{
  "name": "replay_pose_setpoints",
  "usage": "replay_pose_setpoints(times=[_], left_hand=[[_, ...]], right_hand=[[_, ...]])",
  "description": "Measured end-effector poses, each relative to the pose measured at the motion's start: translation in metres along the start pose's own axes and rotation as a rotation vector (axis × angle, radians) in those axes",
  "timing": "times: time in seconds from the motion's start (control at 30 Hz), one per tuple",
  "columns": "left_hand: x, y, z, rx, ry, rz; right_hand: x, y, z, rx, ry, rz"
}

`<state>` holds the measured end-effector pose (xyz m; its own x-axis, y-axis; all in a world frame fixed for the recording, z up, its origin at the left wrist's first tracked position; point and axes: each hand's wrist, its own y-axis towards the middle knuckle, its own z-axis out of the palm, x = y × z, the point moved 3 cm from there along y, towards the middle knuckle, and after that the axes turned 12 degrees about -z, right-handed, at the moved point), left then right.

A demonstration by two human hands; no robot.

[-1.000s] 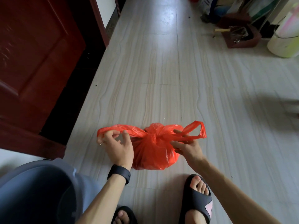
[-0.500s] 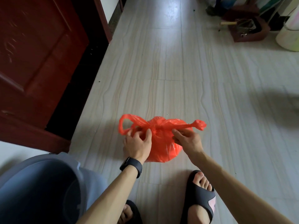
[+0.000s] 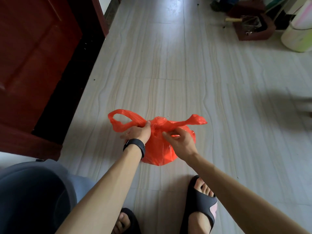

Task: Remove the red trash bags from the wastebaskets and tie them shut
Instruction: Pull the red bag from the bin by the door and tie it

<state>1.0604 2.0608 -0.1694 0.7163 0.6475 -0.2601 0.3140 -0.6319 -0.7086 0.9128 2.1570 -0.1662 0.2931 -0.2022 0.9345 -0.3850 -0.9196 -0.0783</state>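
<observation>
I have the red trash bag (image 3: 162, 149) sitting on the pale tiled floor (image 3: 168, 65), just ahead of the right sandal (image 3: 201, 205) and well clear of the dark red door (image 3: 33, 56) off to the bag's left. It looks like thin, soft film, rounded out by a light load; I judge it will crumple and slide under the fingers rather than resist, and it could tear if pulled hard at one spot. The places to take hold are the two handle ears above the bag's gathered neck: the open loop (image 3: 125, 122) on the bag's left and the twisted tail (image 3: 195, 120) on its right.

My left hand (image 3: 138, 132), with a black watch (image 3: 135, 146) at the wrist, is closed on the base of the loop right at the neck. My right hand (image 3: 180, 141) lies over the bag's top with the fingers curled loosely near the tail's root; I cannot tell whether they actually pinch the plastic.

The knot itself is hidden between the hands, so I cannot say how tight it is. The bag's contents do not show. No wastebasket is clearly visible; the clutter beyond the bag, at the far right, is cut off and hard to make out.
</observation>
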Motion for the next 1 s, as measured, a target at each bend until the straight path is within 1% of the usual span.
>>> replay_pose_setpoints(times=[0.1, 0.17, 0.27, 0.33, 0.4, 0.47, 0.57, 0.7, 0.8, 0.87, 0.9, 0.93, 1.0], left_hand=[[-0.006, 0.0, 0.006, -0.005, -0.049, 0.105], [-0.009, -0.001, 0.007, -0.079, -0.043, 0.202], [-0.011, -0.009, 0.004, -0.192, -0.174, 0.43], [-0.011, -0.022, 0.004, -0.199, -0.22, 0.517], [-0.01, -0.033, 0.006, -0.189, -0.235, 0.57], [-0.009, -0.035, 0.012, -0.183, -0.181, 0.614], [-0.009, -0.027, 0.019, -0.104, -0.062, 0.562], [-0.002, -0.022, 0.025, 0.049, -0.092, 0.499], [0.007, -0.016, 0.03, 0.115, -0.101, 0.417], [0.012, -0.015, 0.031, 0.174, -0.238, 0.355], [0.015, -0.013, 0.032, 0.214, -0.37, 0.296], [0.019, -0.011, 0.032, 0.281, -0.522, 0.212], [0.026, -0.011, 0.041, 0.503, -0.845, 0.018]], right_hand=[[0.006, 0.009, 0.002, -0.044, -0.069, -0.005], [0.007, 0.012, 0.001, -0.061, -0.096, -0.018], [0.007, 0.015, 0.0, -0.06, -0.152, -0.07], [0.007, 0.017, -0.001, -0.092, -0.174, -0.088], [0.011, 0.016, -0.002, -0.124, -0.139, -0.091], [0.017, 0.011, -0.002, -0.147, -0.133, -0.115], [0.025, 0.002, 0.0, -0.138, -0.15, -0.186], [0.034, -0.002, 0.001, -0.144, -0.138, -0.25], [0.039, -0.007, 0.006, -0.087, -0.137, -0.329], [0.033, -0.009, 0.009, -0.042, -0.116, -0.291], [0.029, -0.007, 0.009, -0.024, -0.121, -0.232], [0.022, -0.005, 0.009, -0.003, -0.14, -0.151], [0.009, -0.002, 0.007, 0.039, -0.167, 0.039]])
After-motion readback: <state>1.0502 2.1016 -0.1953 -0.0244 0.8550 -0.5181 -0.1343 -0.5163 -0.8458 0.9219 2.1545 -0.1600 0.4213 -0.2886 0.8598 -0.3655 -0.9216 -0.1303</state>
